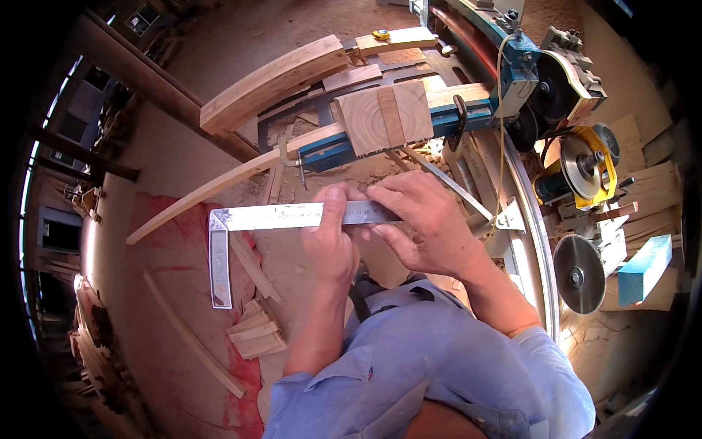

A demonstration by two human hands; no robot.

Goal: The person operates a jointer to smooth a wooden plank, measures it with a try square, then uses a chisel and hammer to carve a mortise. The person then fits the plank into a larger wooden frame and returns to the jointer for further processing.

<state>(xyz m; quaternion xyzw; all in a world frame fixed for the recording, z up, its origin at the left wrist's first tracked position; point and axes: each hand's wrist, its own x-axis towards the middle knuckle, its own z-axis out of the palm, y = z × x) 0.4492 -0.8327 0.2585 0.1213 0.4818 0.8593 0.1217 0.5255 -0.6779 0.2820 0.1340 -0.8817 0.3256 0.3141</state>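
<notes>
A metal try square (272, 217) is held level in front of my body, its long ruled blade running left to right. Its thick stock (220, 267) hangs down at the left end. My left hand (330, 238) grips the blade near its middle, thumb on the upper face. At the blade's right end, my right hand (420, 223) is closed on it, fingers and thumb pinching the tip. Beyond my hands, a square wood block (385, 117) with end-grain rings rests against a blue metal rail (322, 152), apart from the square.
A C-clamp (298, 162) sits on the rail's left end and another clamp (458, 123) on its right. A large beam (270, 84) lies behind. Saw blades (578, 274) stand at the right. Wood offcuts (257, 331) lie on the floor at left. A tape measure (380, 34) sits far back.
</notes>
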